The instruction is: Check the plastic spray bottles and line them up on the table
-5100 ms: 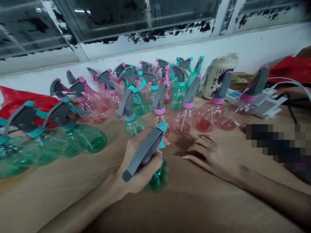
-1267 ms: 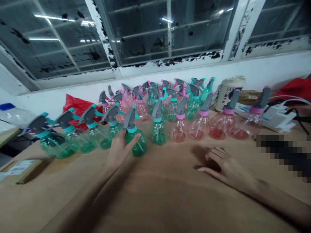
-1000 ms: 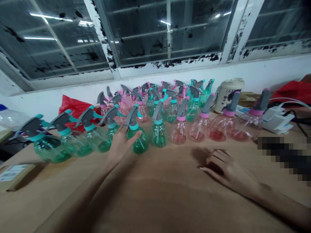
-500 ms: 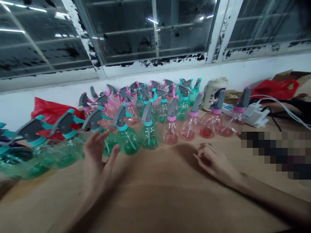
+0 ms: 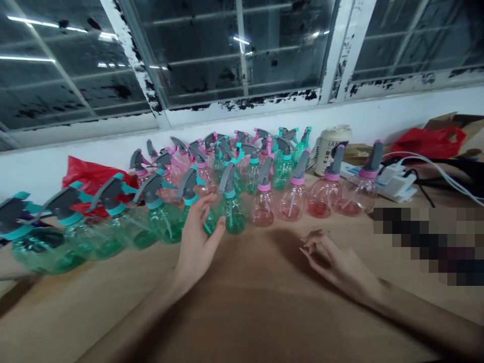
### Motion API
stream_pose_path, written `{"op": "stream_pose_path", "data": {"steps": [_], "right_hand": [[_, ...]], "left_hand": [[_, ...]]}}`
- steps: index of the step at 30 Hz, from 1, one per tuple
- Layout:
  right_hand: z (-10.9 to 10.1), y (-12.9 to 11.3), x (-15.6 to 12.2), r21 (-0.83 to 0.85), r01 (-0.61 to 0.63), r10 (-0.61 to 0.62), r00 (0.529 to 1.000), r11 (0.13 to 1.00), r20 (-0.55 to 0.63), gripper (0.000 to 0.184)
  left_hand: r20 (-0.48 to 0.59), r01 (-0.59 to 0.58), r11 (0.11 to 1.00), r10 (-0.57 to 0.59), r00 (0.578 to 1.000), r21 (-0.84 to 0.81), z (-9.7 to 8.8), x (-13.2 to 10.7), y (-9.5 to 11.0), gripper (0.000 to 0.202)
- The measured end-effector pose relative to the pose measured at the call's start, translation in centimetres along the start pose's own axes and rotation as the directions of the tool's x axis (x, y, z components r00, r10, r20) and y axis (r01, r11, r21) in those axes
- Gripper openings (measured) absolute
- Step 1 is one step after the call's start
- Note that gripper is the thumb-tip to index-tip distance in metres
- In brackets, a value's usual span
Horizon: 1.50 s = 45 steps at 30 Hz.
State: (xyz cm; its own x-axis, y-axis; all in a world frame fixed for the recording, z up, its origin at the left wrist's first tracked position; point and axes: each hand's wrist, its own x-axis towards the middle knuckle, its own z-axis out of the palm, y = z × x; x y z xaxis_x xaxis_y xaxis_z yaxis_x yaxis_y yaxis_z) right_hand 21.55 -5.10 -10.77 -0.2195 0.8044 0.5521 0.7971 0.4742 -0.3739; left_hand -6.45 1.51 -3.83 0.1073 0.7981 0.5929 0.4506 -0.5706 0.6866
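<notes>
My left hand [image 5: 198, 239] is open, thumb and fingers apart, in front of a green spray bottle [image 5: 212, 222] that it partly hides. Whether the fingertips touch that bottle I cannot tell. Just right of the thumb stands another green spray bottle [image 5: 233, 217] with a grey trigger head and turquoise collar. My right hand [image 5: 335, 262] hovers low over or rests on the table, fingers loosely curled with a gap to the thumb and nothing visible in them. Behind it are pink spray bottles [image 5: 292, 204] with pink collars. More green spray bottles [image 5: 166, 219] continue the front row leftward.
Several pink and green bottles crowd behind the front row, against the wall. A red plastic bag [image 5: 88, 176] lies at the left, a paper cup [image 5: 330, 146] and white power strip [image 5: 395, 184] with cables at the right. Another person's arm [image 5: 13, 264] shows at the left edge.
My left hand has moved right along the front row, from one green bottle to another. My right hand stays in nearly the same place, its fingers slightly looser. The view has shifted slightly.
</notes>
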Motion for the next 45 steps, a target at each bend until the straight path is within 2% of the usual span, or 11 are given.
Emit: {"op": "stream_pose_path", "data": {"steps": [4,9,12,16,19,22,25,29,33,38,45], "right_hand": [[-1.0,-1.6,-1.4,0.089,0.020,-0.023,0.999,0.996,0.035,0.008],[-2.8,-3.4,-2.6,0.177,0.153,-0.163,0.986,0.972,0.043,0.020],[-3.5,-3.5,-2.8,0.177,0.206,-0.212,0.977,0.962,0.015,0.025],[-3.6,-2.6,-3.4,0.162,0.184,-0.190,0.982,0.969,0.022,0.023],[-3.5,-2.5,-3.6,0.157,0.154,-0.163,0.985,0.975,0.049,0.024],[-3.6,-3.5,-2.7,0.158,0.175,-0.181,0.983,0.972,0.027,0.021],[-3.6,-4.9,-1.3,0.170,0.209,-0.216,0.976,0.963,0.022,0.017],[-2.7,-5.6,-0.2,0.178,0.200,-0.219,0.972,0.963,0.091,0.014],[-1.7,-5.2,-0.3,0.176,0.174,-0.203,0.965,0.969,0.168,0.014],[-1.8,-4.9,-0.3,0.202,0.173,-0.216,0.952,0.964,0.215,0.014],[-1.9,-3.4,-0.2,0.214,0.113,-0.174,0.940,0.970,0.293,0.016]], "left_hand": [[0.030,0.066,0.997,-0.066,0.997,-0.032,1.6,2.1,-0.9,0.047],[0.049,0.087,0.996,-0.087,0.995,-0.004,2.4,2.9,-1.2,0.047],[0.021,0.067,0.996,-0.068,0.997,0.053,1.5,1.7,-0.6,0.037],[-0.035,0.095,0.970,-0.089,0.995,0.222,-1.2,-0.3,0.3,0.021],[-0.101,0.163,0.898,-0.133,0.986,0.408,-3.3,-0.5,0.3,0.029],[-0.099,0.242,0.771,-0.228,0.969,0.589,-4.6,0.3,-0.6,0.046],[-0.066,0.267,0.685,-0.305,0.950,0.678,-4.9,1.5,-1.7,0.053],[-0.024,0.252,0.636,-0.344,0.939,0.729,-4.8,2.5,-2.2,0.051],[0.015,0.225,0.608,-0.364,0.931,0.761,-4.9,3.2,-1.7,0.048],[0.090,0.171,0.604,-0.377,0.922,0.779,-5.2,3.2,-0.5,0.049],[0.029,0.199,0.545,-0.382,0.924,0.815,-6.0,2.2,1.0,0.047]]}}
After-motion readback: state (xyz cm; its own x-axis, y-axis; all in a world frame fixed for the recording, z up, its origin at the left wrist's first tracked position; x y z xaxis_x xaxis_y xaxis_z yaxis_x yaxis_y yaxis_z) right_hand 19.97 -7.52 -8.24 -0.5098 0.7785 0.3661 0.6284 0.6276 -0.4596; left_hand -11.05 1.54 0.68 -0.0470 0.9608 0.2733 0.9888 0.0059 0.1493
